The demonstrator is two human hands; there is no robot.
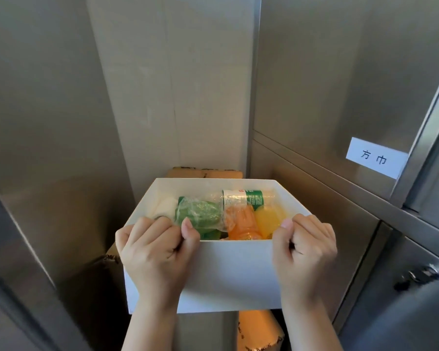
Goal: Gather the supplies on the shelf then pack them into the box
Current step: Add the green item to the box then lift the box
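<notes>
Left hand (155, 252) and right hand (305, 247), fingers curled over the near rim, grip a white rectangular cardboard box (228, 274) holding plastic-wrapped green (199, 214), orange (240, 221) and yellow supplies (269, 217).

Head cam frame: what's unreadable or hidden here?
1. Head view, box: floor and lower contents covered by wrapped bottles.
2. Head view, bottle label: print too blurred to read.
3. Head view, cartons behind: mostly hidden by the box.
4. Head view, support under the box: hidden by it, the left hand and right hand.
</notes>
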